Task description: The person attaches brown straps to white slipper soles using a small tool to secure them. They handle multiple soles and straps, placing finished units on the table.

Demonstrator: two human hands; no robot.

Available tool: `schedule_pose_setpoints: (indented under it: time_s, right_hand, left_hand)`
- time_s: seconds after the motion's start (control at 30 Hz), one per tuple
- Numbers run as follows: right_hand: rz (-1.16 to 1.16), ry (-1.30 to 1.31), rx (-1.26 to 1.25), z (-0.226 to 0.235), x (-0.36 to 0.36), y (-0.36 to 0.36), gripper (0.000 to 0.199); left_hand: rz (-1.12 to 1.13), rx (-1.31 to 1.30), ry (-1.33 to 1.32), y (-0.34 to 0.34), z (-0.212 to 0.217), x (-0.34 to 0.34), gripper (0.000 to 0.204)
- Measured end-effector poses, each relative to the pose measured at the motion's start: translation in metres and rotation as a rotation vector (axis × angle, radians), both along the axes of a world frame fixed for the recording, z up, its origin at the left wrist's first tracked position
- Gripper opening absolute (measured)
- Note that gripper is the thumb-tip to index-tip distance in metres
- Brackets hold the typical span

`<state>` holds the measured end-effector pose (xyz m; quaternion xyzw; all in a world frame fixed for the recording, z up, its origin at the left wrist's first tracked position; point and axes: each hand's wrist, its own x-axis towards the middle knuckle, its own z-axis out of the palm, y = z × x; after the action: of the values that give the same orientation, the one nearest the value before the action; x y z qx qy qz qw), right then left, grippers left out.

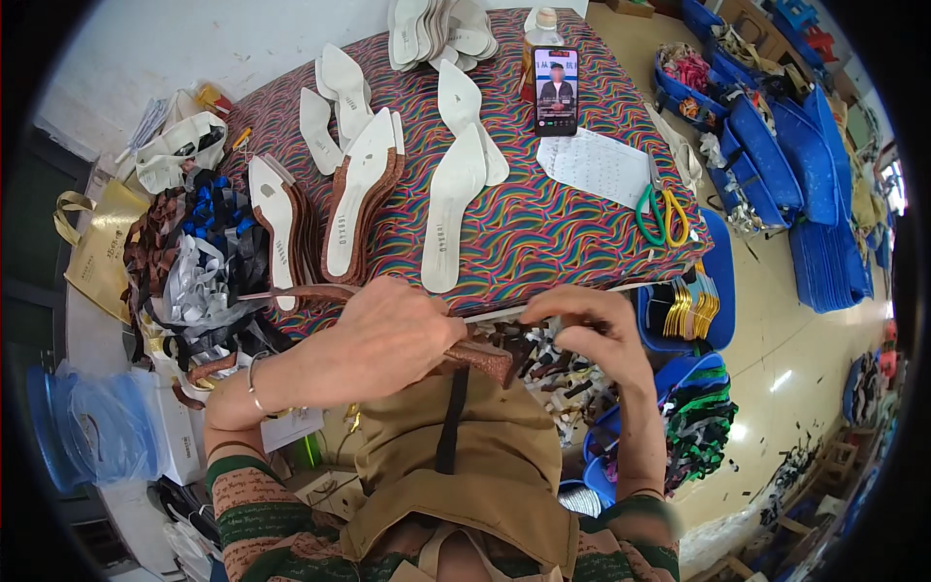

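My left hand (398, 330) is closed around a shoe insole covered in glittery brown material (485, 359), held over my lap at the table's front edge. One end of the insole sticks out to the left of the hand, the other to the right. My right hand (593, 330) is just right of that brown end, its fingers curled toward the thumb. Something small and dark shows by its fingertips, too unclear to name. On the table beyond, brown-edged insoles (361, 199) stand in a stack beside another stack (281, 218). Bare white insoles (456, 199) lie to their right.
Scissors with green and yellow handles (662, 215) lie at the table's right, near a paper sheet (596, 170) and a propped phone (555, 92). A bottle (545, 29) stands behind. Fabric strips (199, 272) heap at left; blue bins (766, 165) stand at right.
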<state>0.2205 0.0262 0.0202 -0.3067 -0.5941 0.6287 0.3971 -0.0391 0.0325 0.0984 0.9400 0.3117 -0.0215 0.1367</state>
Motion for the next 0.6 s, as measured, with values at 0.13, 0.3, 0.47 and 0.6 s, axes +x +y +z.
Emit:
schedule_pose_setpoints:
  time_s: [0.13,0.3,0.47,0.6]
  right_hand:
    - [0.238,0.015,-0.153,-0.01,-0.025,-0.01,0.025]
    - [0.189,-0.032,-0.19,0.007,0.009,-0.007,0.009]
    - [-0.128,-0.124,-0.11,0.024,0.032,-0.006,0.007]
    - [-0.369,0.047,-0.178,0.001,0.031,-0.03,0.012]
  left_hand:
    - [-0.044,0.145,0.011,-0.002,0.026,0.002,0.009]
    - [0.018,0.07,0.245,-0.001,0.024,-0.003,0.018]
    - [0.148,-0.216,0.014,-0.002,0.0,-0.006,0.019]
    - [0.527,-0.855,-0.366,-0.017,-0.017,-0.005,0.029]
